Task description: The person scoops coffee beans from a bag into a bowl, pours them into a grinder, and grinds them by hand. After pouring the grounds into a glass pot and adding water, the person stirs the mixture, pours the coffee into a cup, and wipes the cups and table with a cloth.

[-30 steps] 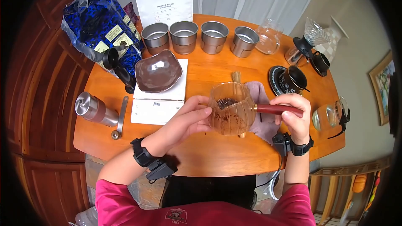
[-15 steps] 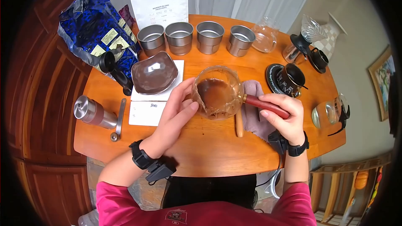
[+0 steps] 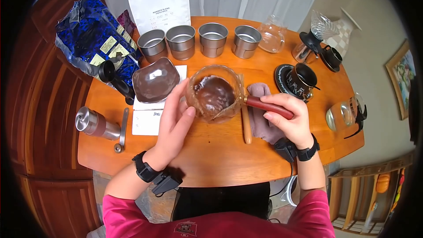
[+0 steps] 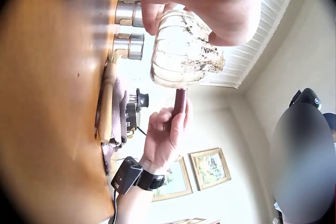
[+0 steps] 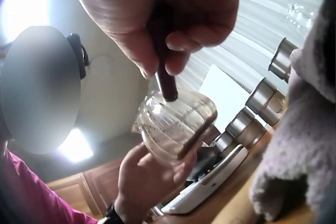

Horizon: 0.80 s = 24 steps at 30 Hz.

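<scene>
A ribbed glass pot [image 3: 214, 92] with a reddish wooden handle [image 3: 269, 105] is held above the table, its mouth toward the head camera. Dark brown contents lie inside, and dark specks cling to its glass wall in the left wrist view. My left hand [image 3: 172, 121] holds the glass at its left side, thumb nearer me and fingers around the far side. My right hand [image 3: 291, 117] grips the wooden handle. Below the pot's right side lie a wooden-handled brush [image 3: 246, 128] and a mauve towel [image 3: 263, 125].
A brown bowl [image 3: 155, 81] stands on a white scale [image 3: 145, 124], with a hand grinder [image 3: 98, 124] farther left. Several metal cups [image 3: 213, 42] line the back before a white bag [image 3: 156, 4]. To the right are a black cup [image 3: 302, 79] and a glass jug [image 3: 341, 117].
The pot has tipped so its mouth faces the head camera more, and both hands have moved left in view with it. Its dark contents have shifted inside. The view itself has turned slightly.
</scene>
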Available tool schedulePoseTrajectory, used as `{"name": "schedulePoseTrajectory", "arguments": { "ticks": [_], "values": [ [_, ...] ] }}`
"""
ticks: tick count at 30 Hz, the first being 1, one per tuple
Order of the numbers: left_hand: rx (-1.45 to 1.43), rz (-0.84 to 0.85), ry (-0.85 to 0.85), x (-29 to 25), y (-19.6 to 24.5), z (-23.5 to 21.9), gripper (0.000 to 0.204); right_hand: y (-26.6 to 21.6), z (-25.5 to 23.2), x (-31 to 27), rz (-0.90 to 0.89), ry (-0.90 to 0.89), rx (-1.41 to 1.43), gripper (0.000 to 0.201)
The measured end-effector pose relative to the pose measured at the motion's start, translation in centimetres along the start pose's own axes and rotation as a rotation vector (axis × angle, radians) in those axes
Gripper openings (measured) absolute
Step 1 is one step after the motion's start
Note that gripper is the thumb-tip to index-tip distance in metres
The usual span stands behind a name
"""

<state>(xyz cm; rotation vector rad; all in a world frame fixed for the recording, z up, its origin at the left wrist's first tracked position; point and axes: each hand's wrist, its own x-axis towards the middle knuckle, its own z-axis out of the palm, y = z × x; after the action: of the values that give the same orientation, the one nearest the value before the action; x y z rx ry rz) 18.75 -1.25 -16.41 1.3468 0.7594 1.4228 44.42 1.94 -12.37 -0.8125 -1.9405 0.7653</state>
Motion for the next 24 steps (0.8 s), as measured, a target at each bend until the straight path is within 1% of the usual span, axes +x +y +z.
{"name": "schedulePoseTrajectory", "arguments": {
  "ticks": [2, 6, 7, 8, 9, 10, 11, 12, 13, 14, 16, 17, 20, 21, 24],
  "values": [
    [0.009, 0.082, -0.017, 0.3, -0.3, -0.4, 0.054, -0.1, -0.1, 0.2, -0.141, -0.014, -0.120, 0.028],
    [-0.057, 0.016, -0.087, 0.7, -0.5, -1.0, 0.053, -0.7, -0.3, 0.0, -0.249, 0.062, -0.269, 0.030],
    [-0.062, -0.053, -0.036, 0.5, -0.4, -0.8, 0.050, -0.8, -0.5, 0.0, -0.278, 0.069, -0.312, 0.031],
    [-0.089, -0.113, -0.044, 0.5, -0.2, -0.8, 0.049, -0.9, -0.6, 0.0, -0.307, 0.077, -0.355, 0.031],
    [-0.118, -0.175, -0.055, 0.4, -0.1, -0.9, 0.047, -1.0, -0.9, -0.1, -0.291, 0.076, -0.360, 0.029],
    [-0.147, -0.236, -0.067, 0.4, 0.0, -0.9, 0.045, -0.9, -0.9, -0.3, -0.235, 0.093, -0.280, 0.027],
    [-0.141, -0.248, -0.069, 0.4, -0.5, -0.9, 0.040, -0.7, -1.0, -0.5, -0.178, 0.110, -0.202, 0.025],
    [-0.166, -0.279, -0.076, 0.3, -0.8, -1.0, 0.040, -0.6, -1.2, -0.7, -0.121, 0.126, -0.124, 0.024],
    [-0.192, -0.310, -0.083, 0.1, -0.9, -1.1, 0.039, -0.8, -1.7, -0.8, -0.025, 0.096, -0.043, 0.020],
    [-0.218, -0.341, -0.093, -0.1, -1.0, -1.1, 0.038, -0.7, -1.8, -0.7, 0.015, 0.086, 0.005, 0.021],
    [-0.130, -0.273, -0.064, -0.3, -1.4, -1.2, 0.039, -0.3, -2.0, -0.5, 0.094, 0.069, 0.100, 0.021],
    [-0.085, -0.240, -0.048, -0.3, -1.4, -1.2, 0.039, 0.2, -1.7, -0.5, 0.081, 0.066, 0.136, 0.024],
    [-0.005, -0.059, 0.066, 0.0, -0.8, -0.7, 0.042, 0.3, -0.3, -0.3, -0.054, 0.073, 0.008, 0.027],
    [0.005, -0.019, 0.046, 0.2, -0.9, -1.0, 0.045, 0.1, -0.3, 0.0, -0.107, 0.038, -0.054, 0.029],
    [-0.176, 0.006, 0.059, 0.6, -0.3, 0.0, 0.045, -0.2, -0.1, -0.1, -0.235, 0.055, -0.217, 0.030]
  ]
}}
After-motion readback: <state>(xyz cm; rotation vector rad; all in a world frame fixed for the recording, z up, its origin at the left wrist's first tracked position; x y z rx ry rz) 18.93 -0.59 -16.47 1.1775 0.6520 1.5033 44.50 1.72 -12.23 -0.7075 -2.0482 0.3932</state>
